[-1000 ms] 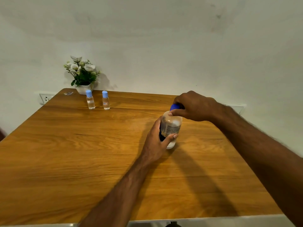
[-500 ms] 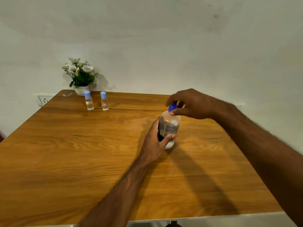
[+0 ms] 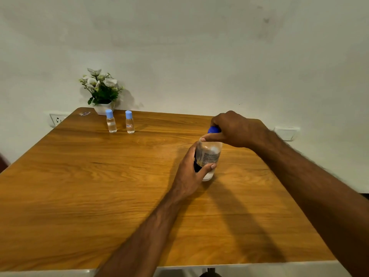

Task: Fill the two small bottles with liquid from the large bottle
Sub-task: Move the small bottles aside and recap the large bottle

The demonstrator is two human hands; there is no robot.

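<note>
The large bottle [image 3: 209,156] stands on the table [image 3: 99,186], right of centre and toward the far half, its long axis near upright with the top leaning slightly right and away. It is clear plastic with a printed label on its side; a whitish layer shows at its base, and how full it is cannot be told. Its dark blue cap [image 3: 213,129] points upward and is still on the neck.

The right hand [image 3: 233,129] comes in from the right and sits over the cap, its fingers [image 3: 207,139] curled down and pressed together around it, thumb lying along the bottle's shoulder. The left hand [image 3: 191,172] reaches up from the near edge and wraps the bottle's lower body, the thumb across the front just below the label and the other fingers hidden behind the bottle; the grip is closed on the bottle.

Well apart, at the far left of the table, two small bottles stand upright side by side, not touching: the left small bottle [image 3: 111,121] and the right small bottle [image 3: 129,122]. Both are clear with light blue caps on, pointing up; the right one carries a small label. Each appears to hold clear liquid, level uncertain.

Just behind them, a white pot of white flowers [image 3: 101,88] sits at the table's back edge against the wall [image 3: 199,56]. A wall socket [image 3: 58,119] shows left of the table.
</note>
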